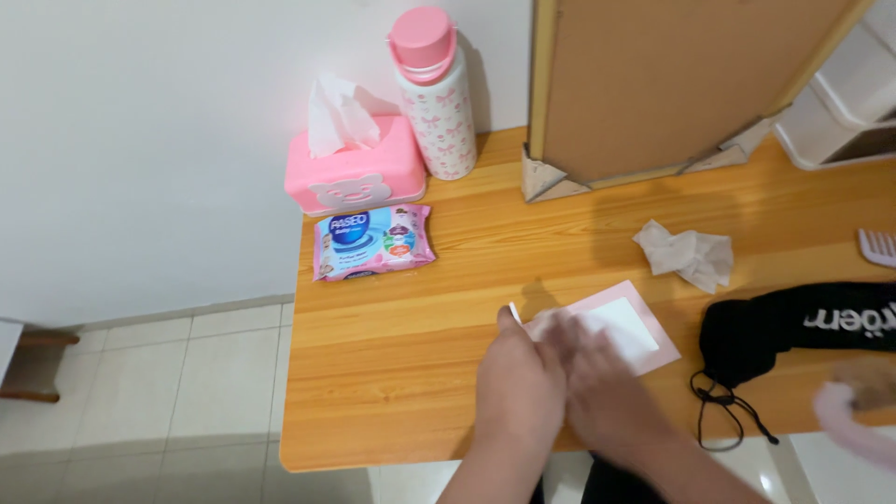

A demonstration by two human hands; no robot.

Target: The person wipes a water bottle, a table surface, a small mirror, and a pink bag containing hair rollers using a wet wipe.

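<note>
Both my hands rest on a flat pink-edged white card (627, 327) lying on the wooden table (392, 373). My left hand (519, 378) presses on the card's near left corner, fingers together. My right hand (597, 373) lies blurred across the card's lower part, so its fingers are hard to make out. Most of the card's far right half shows beyond my fingers.
A pink tissue box (353, 168), a pink-capped patterned bottle (434, 93) and a wet-wipes pack (373, 243) stand at the back left. A crumpled tissue (686, 254), a black drawstring bag (793, 331), a framed board (663, 84) and a pink comb (877, 246) are at the right.
</note>
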